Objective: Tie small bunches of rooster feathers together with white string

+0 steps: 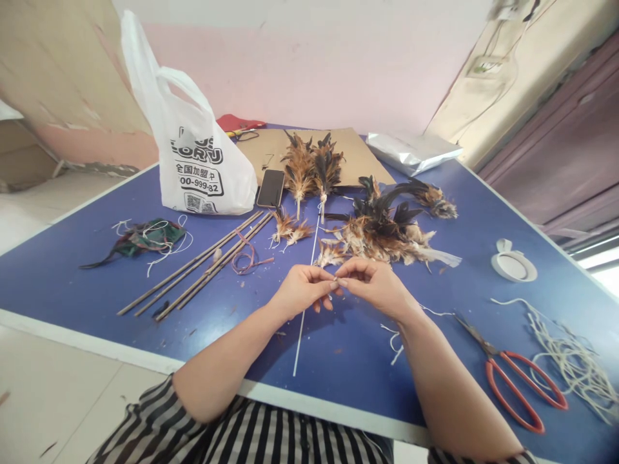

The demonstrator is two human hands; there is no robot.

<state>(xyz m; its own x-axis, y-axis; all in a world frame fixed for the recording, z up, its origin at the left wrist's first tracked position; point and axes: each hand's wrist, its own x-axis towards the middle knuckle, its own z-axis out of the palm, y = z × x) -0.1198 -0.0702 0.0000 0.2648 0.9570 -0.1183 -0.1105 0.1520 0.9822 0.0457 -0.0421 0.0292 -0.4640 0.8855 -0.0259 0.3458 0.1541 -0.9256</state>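
My left hand (pixel 309 287) and my right hand (pixel 370 283) meet over the middle of the blue table, thumbs and fingertips pinched together. Between them is something small and pale, too hidden to name; a bit of white string shows under the fingers. Just beyond the fingertips are brown and cream feathers (pixel 330 253); whether they are held or lying there I cannot tell. A loose pile of dark and brown feathers (pixel 382 232) lies behind my right hand. Two small tied feather tufts (pixel 290 229) rest beyond my left hand. Short white string pieces (pixel 395 341) lie near my right forearm.
Scissors (pixel 503 361) with red handles and tangled white string (pixel 570 361) lie at right, near a white ring-shaped holder (pixel 514 265). Thin sticks (pixel 203 267) lie left. Behind are a plastic bag (pixel 203 154), a phone (pixel 271 188), two feather bundles (pixel 326 164) and cardboard (pixel 362 154).
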